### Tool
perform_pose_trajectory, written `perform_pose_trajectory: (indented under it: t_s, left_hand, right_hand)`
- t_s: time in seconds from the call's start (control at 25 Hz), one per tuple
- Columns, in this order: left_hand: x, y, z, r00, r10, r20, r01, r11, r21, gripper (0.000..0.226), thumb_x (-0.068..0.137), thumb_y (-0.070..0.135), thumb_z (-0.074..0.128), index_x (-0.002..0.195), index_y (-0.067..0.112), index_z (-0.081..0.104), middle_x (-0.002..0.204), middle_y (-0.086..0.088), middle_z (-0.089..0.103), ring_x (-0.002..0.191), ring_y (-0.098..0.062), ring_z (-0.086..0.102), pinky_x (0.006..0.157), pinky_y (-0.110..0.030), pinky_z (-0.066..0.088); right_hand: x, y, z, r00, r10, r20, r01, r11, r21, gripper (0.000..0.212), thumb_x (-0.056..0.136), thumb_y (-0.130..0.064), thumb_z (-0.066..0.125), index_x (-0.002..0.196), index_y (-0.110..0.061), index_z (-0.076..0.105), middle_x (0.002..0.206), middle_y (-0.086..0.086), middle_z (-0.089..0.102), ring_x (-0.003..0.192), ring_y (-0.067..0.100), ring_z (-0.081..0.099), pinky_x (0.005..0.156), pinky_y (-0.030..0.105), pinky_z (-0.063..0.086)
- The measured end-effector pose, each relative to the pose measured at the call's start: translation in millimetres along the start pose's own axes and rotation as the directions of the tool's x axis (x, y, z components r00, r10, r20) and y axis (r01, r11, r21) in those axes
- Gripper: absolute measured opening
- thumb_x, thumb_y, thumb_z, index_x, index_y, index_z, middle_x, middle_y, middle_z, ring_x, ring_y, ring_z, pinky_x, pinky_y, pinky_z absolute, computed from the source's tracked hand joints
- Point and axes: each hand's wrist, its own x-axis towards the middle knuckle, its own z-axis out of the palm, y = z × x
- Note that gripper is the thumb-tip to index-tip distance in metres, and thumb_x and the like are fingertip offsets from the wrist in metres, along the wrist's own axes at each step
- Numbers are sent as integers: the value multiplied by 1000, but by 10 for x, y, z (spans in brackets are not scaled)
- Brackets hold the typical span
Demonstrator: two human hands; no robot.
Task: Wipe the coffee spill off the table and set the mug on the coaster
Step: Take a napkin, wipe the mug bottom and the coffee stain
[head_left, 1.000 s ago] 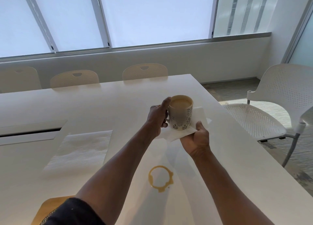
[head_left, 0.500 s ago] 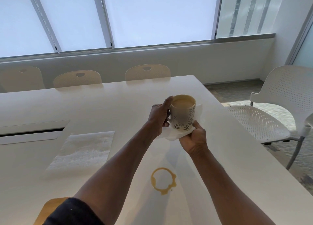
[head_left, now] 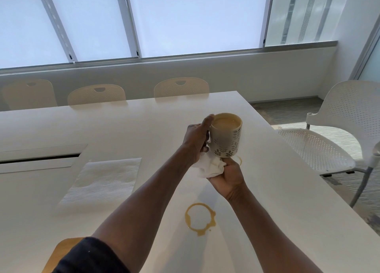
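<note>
1. Head view, largest thing first: the white worktop (head_left: 115,128) fills most of the scene, glossy and likely slick where wet.
2. A flat paper towel (head_left: 102,182) lies spread on it to the left, well apart from the hands. It is soft and light, and would be easiest to lift by an edge or to bunch up.
3. At the bottom-left edge a tan piece pokes out from under a dark sleeve; this is probably the coaster (head_left: 59,254), though most of it is hidden.
4. The coffee ring (head_left: 200,219) sits near the lower centre, unwiped. A second faint arc of coffee (head_left: 239,159) shows just beside the mug base.
5. The mug (head_left: 226,136) is held clear above the worktop, upright and nearly full of milky coffee. It looks ceramic: stiff, breakable, fairly heavy when full, and prone to slop if tipped.
6. The left hand (head_left: 197,139) is closed around the mug's handle, thumb up by the rim, which is the sensible place to hold.
7. The right hand (head_left: 226,178) is clenched on a crumpled napkin (head_left: 209,165), pressed against the underside of the mug, apparently drying the base.
</note>
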Motion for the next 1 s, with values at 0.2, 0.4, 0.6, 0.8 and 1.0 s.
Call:
perform_pose_trajectory:
  t_s: [0.2,0.4,0.6,0.8,1.0]
  left_hand:
    - [7,3,-57,1000,6,-27,-5,999,32,49,89,55,61,81,7,60,56,1,41,45,-12,34,42,-23,30]
    - [4,7,-134,999,7,-38,-7,1000,13,47,89,54,61,81,8,58,58,0,37,44,-11,30,43,-24,27]
    - [-7,32,-187,999,20,-24,-19,999,41,46,90,54,59,81,9,60,58,1,37,46,-11,31,43,-24,28]
    - [-2,6,-246,1000,13,-11,-12,998,65,45,90,53,58,73,11,59,59,1,36,50,-13,32,44,-24,29]
    - [-30,-23,-264,1000,3,-24,-1,998,64,45,90,54,58,75,11,58,58,2,37,50,-13,32,42,-23,30]
  right_hand:
    - [-90,0,-105,966,-53,-255,-8,972,-234,21,96,-14,51,115,-7,60,100,13,66,76,24,61,55,30,53]
    - [-232,-42,-189,947,-193,-257,3,804,-594,20,101,-17,48,109,-17,67,91,2,73,77,19,65,57,31,53]
    - [-387,-168,-321,884,-329,-332,-22,681,-732,10,92,-13,63,99,-18,69,83,1,75,79,20,68,65,33,53]
    - [-317,-340,-276,733,-629,-260,102,479,-872,18,93,-12,57,106,-17,67,97,5,72,89,23,68,75,36,55]
    - [-108,-490,94,801,-569,-186,149,490,-859,34,101,-49,39,93,-30,66,96,-2,73,85,11,67,69,29,53]
